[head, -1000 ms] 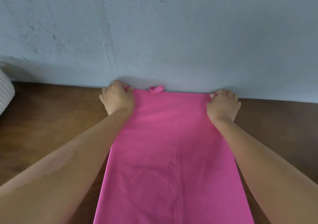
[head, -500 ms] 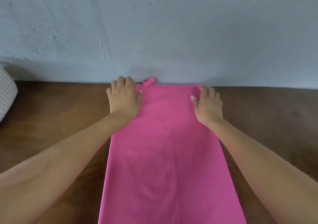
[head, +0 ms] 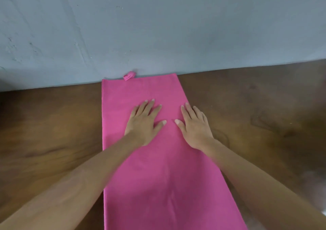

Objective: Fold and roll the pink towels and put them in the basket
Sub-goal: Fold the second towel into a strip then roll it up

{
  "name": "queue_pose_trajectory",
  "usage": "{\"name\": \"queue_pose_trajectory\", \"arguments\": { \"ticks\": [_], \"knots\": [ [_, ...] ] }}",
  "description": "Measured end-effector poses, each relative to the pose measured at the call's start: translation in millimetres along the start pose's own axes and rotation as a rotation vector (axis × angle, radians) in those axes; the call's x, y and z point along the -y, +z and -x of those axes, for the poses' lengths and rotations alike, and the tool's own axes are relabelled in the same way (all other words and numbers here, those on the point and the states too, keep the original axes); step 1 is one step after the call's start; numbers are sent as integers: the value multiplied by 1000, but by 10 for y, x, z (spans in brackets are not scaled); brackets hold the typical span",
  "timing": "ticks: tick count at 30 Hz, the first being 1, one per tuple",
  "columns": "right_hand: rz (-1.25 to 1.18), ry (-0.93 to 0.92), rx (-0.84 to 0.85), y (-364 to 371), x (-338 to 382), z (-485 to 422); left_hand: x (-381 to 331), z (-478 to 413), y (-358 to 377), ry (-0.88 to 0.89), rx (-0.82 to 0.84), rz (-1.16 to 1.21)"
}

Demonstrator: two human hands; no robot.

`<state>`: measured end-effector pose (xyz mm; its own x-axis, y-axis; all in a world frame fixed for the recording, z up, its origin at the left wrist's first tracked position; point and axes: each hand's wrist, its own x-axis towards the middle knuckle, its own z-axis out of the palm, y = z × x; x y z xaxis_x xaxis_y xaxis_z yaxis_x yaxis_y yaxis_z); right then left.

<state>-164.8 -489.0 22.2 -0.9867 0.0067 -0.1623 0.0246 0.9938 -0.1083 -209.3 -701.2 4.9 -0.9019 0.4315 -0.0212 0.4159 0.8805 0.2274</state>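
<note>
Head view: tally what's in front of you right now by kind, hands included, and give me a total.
pink towel: 1, spread flat
wooden table: 1, under the towel
Hands: 2, left hand and right hand, both pressing flat on the towel
Total: 4

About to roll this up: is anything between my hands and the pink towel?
Nothing visible does. The left hand and the right hand both lie flat, fingers straight, directly on the long folded pink cloth towel. The basket is not in view.
</note>
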Motion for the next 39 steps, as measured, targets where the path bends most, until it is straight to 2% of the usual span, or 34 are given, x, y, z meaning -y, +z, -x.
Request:
{"name": "queue_pose_trajectory", "arguments": {
  "ticks": [5,23,34,39],
  "knots": [
    [-27,49,28,132,-73,645,8,-8,16,9,-28,-33],
    [-46,126,-50,479,-473,2768,13,-10,31,15,-44,-45],
    [-35,169,-90,601,-537,2968,-1,-44,39,19,-45,-46],
    [-53,202,-125,636,-525,2956,-241,-30,-24,17,-56,8]
  ]
}}
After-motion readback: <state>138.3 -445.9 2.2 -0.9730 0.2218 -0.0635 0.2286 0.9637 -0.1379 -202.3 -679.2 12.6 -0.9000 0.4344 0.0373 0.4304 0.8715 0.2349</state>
